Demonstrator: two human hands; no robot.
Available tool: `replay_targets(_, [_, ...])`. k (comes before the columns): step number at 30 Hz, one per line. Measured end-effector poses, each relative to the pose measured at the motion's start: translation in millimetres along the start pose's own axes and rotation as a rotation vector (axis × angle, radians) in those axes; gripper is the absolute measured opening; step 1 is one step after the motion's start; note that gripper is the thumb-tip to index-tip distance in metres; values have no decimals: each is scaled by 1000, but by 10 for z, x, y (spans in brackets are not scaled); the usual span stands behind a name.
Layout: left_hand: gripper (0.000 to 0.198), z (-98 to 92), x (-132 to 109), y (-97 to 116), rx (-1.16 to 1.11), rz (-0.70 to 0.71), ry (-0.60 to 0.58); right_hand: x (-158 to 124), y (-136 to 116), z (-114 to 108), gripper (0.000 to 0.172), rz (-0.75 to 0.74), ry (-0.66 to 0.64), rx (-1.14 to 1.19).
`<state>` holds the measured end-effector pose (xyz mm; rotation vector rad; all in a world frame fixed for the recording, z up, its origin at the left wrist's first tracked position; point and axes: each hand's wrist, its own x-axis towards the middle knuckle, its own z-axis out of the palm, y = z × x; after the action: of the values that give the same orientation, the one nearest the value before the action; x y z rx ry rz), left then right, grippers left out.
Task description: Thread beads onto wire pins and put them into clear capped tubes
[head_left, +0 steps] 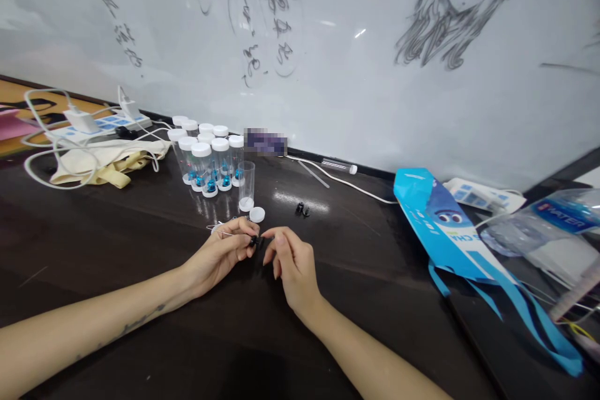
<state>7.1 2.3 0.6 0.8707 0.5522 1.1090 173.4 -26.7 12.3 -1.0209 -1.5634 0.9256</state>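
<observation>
My left hand [229, 249] pinches a small black part [254, 241] between thumb and fingertips. Its exact kind is too small to make out. A thin white strand [225, 233] runs by the same fingers. Close by on the right, my right hand [290, 260] has its index finger stretched toward the black part and its other fingers loosely bent, with nothing visible in them. Just beyond the hands, an uncapped clear tube [246, 186] stands upright beside a white cap [257, 214]. Two more small black pieces [302, 209] lie to the right.
Several capped clear tubes [201, 165] with blue items inside stand behind, left of the open tube. One capped tube [340, 166] lies by the whiteboard [337, 87]. A cloth bag [112, 159] and power strip [105, 128] sit left; a blue bag [435, 225] and water bottle [553, 222] right.
</observation>
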Motion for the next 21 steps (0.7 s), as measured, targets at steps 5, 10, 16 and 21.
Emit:
replay_targets(5, [7, -3, 13, -12, 8, 3, 0, 6, 0, -4, 36, -3, -11, 0])
replay_targets(10, [7, -6, 10, -16, 3, -2, -1, 9, 6, -7, 33, -10, -8, 4])
replay_targets(16, [7, -8, 7, -11, 5, -3, 5, 9, 18, -2, 34, -10, -17, 9])
replay_targets(21, [7, -6, 5, -8, 10, -2, 1, 10, 18, -3, 33, -16, -16, 3])
